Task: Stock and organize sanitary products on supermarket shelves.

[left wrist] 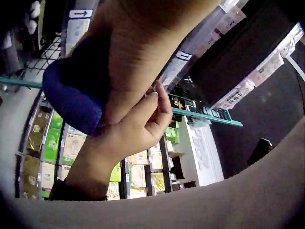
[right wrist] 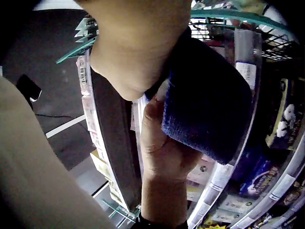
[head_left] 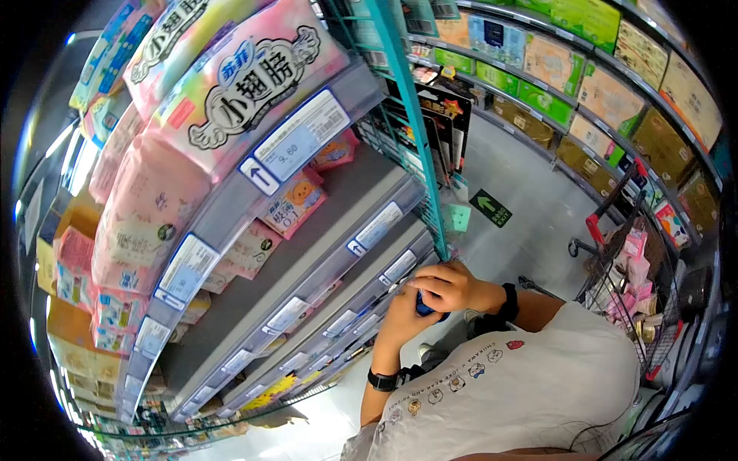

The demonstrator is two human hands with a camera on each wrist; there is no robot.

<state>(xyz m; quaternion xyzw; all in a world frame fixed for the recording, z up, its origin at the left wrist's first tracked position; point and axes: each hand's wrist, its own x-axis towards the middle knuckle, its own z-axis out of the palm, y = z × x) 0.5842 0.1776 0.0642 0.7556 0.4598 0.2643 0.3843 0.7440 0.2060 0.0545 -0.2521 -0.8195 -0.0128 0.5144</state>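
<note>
A dark blue fabric item (head_left: 425, 305) is bunched between both hands in the head view, mostly covered by them. My left hand (head_left: 406, 315) grips it from below; in the right wrist view the left hand's (right wrist: 167, 152) thumb lies along the edge of the blue fabric (right wrist: 209, 100). Curled fingers of my right hand (head_left: 452, 286) lie over the fabric and against the left hand. The left wrist view has the blue fabric (left wrist: 76, 95) beside the left hand (left wrist: 143, 52), with the right hand (left wrist: 138, 131) close against it, fingers bent.
Shelves with pink packages (head_left: 246, 84) and price tags (head_left: 300, 138) rise at the left. A teal wire panel (head_left: 411, 115) stands at the shelf end. Across the aisle are stocked shelves (head_left: 611, 96), and a cart (head_left: 638, 284) holding pink packages is at the right.
</note>
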